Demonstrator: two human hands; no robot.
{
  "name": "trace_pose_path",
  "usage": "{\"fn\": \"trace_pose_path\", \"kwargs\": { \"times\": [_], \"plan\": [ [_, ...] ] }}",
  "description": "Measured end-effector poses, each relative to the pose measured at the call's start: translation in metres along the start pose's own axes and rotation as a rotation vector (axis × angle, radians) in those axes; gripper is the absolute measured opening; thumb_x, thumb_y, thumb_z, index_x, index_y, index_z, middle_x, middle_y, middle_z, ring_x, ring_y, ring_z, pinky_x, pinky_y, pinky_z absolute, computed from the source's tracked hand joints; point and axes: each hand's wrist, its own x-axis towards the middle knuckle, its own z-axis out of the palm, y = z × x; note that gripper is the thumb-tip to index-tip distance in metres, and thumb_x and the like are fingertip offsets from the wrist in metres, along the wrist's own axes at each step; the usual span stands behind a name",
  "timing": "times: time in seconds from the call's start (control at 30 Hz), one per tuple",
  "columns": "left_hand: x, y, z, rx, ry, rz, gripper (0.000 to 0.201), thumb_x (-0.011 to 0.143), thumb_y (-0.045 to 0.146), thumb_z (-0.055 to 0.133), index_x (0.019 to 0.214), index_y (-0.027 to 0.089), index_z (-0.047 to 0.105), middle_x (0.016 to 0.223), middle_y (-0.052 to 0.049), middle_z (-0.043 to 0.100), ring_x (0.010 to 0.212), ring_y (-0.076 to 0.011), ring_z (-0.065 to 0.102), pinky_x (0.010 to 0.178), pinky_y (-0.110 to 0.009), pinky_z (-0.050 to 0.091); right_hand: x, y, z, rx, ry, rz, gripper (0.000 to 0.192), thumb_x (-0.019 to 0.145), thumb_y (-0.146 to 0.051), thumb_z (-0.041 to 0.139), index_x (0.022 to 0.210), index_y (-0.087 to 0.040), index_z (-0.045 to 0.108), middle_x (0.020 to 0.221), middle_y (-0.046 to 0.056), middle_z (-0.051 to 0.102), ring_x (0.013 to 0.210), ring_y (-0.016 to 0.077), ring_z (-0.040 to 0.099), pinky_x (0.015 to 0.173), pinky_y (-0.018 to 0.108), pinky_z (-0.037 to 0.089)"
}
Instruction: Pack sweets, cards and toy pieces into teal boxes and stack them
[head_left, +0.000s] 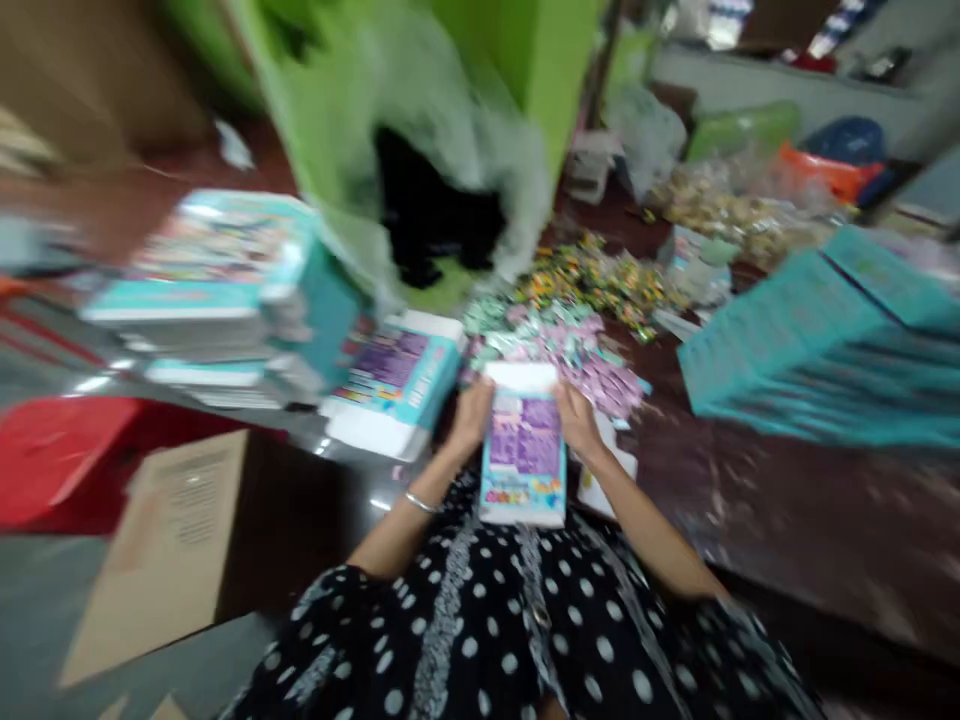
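- Carton [523,445] at five o'clock of the view's centre; left hand [474,412] and right hand [577,415] grasp its opposite sides.
- Light, even pressure should spare its walls.
- Best avoid bumping sachets [577,345] at its one o'clock, box [394,365] at ten.

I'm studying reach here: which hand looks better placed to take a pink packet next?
Probably the right hand: it holds the right edge of the box, with most pink packets lying close beyond it. The left hand, on the opposite edge, is farther from them and could likely steady the box.
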Motion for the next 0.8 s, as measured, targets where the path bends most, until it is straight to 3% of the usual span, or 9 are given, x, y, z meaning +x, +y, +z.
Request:
{"fn": "trace_pose_path", "kwargs": {
  "times": [0.1,0.17,0.27,0.37,0.47,0.53,0.6,0.7,0.8],
  "plan": [
    [-0.001,-0.005,0.008,-0.033,0.059,0.003,0.058,0.096,0.077,0.073,0.081,0.023,0.056,0.078,-0.002,0.056,0.078,-0.0209,0.054,0.074,-0.034,0.051,0.004,0.011,0.004,-0.003,0.054,-0.011,0.046,0.098,-0.073,0.054,0.085,-0.03,0.058,0.094,0.007,0.069,0.097,0.0311,0.069,0.096,0.045,0.059],
    [0.001,-0.01,0.01,-0.079,0.103,0.005,0.059,0.093,0.08,0.075,0.09,0.024,0.054,0.082,0.0,0.055,0.079,-0.0197,0.053,0.076,-0.032,0.05,0.008,0.017,0.006,0.047,0.125,0.006,0.037,0.091,-0.069,0.063,0.092,-0.032,0.059,0.094,0.007,0.07,0.095,0.0335,0.072,0.091,0.047,0.062],
    [0.0,-0.011,0.006,-0.135,0.069,-0.015,0.067,0.09,0.089,0.071,0.092,0.024,0.056,0.084,-0.002,0.059,0.082,-0.0221,0.058,0.076,-0.034,0.05,0.009,0.018,0.007,0.146,0.141,0.036,0.038,0.084,-0.068,0.072,0.096,-0.035,0.057,0.089,0.005,0.067,0.084,0.0338,0.072,0.079,0.048,0.062],
    [0.002,-0.002,-0.001,-0.15,-0.049,-0.062,0.075,0.085,0.096,0.072,0.08,0.022,0.062,0.081,-0.006,0.066,0.084,-0.0252,0.063,0.079,-0.037,0.05,0.011,0.014,0.001,0.146,-0.007,0.016,0.047,0.087,-0.075,0.071,0.078,-0.033,0.054,0.076,0.003,0.06,0.071,0.0318,0.067,0.068,0.047,0.06],
    [0.011,0.012,-0.01,-0.142,-0.199,-0.113,0.075,0.066,0.089,0.093,0.073,0.019,0.067,0.077,-0.006,0.07,0.078,-0.0237,0.063,0.078,-0.037,0.05,0.02,0.01,-0.011,0.169,-0.149,0.021,0.05,0.082,-0.077,0.079,0.07,-0.032,0.059,0.076,0.005,0.067,0.075,0.0332,0.071,0.07,0.048,0.063],
    [0.016,0.022,-0.015,-0.129,-0.294,-0.133,0.073,0.052,0.08,0.105,0.075,0.017,0.075,0.082,-0.007,0.076,0.079,-0.0242,0.066,0.079,-0.037,0.051,0.026,0.007,-0.021,0.179,-0.284,0.078,0.042,0.076,-0.073,0.088,0.086,-0.033,0.079,0.099,0.009,0.083,0.097,0.0383,0.081,0.087,0.053,0.069],
    [0.016,0.029,-0.017,-0.112,-0.354,-0.137,0.071,0.046,0.074,0.109,0.079,0.016,0.082,0.087,-0.009,0.08,0.083,-0.0249,0.069,0.081,-0.036,0.052,0.031,0.003,-0.03,0.151,-0.458,0.142,0.053,0.075,-0.072,0.092,0.112,-0.033,0.09,0.13,0.012,0.086,0.124,0.0428,0.081,0.109,0.059,0.066],
    [0.012,0.033,-0.015,-0.078,-0.36,-0.118,0.069,0.053,0.075,0.107,0.082,0.016,0.087,0.088,-0.008,0.081,0.083,-0.0234,0.068,0.082,-0.034,0.051,0.035,-0.005,-0.041,0.123,-0.627,0.187,0.067,0.078,-0.078,0.091,0.124,-0.029,0.093,0.144,0.014,0.082,0.142,0.0455,0.074,0.125,0.063,0.058],
    [0.01,0.032,-0.01,-0.036,-0.3,-0.097,0.072,0.066,0.081,0.099,0.09,0.014,0.091,0.082,-0.006,0.078,0.077,-0.0197,0.06,0.074,-0.031,0.044,0.04,-0.015,-0.044,0.142,-0.654,0.228,0.079,0.075,-0.089,0.087,0.121,-0.024,0.094,0.14,0.016,0.083,0.136,0.0477,0.077,0.125,0.066,0.058]
  ]
}}
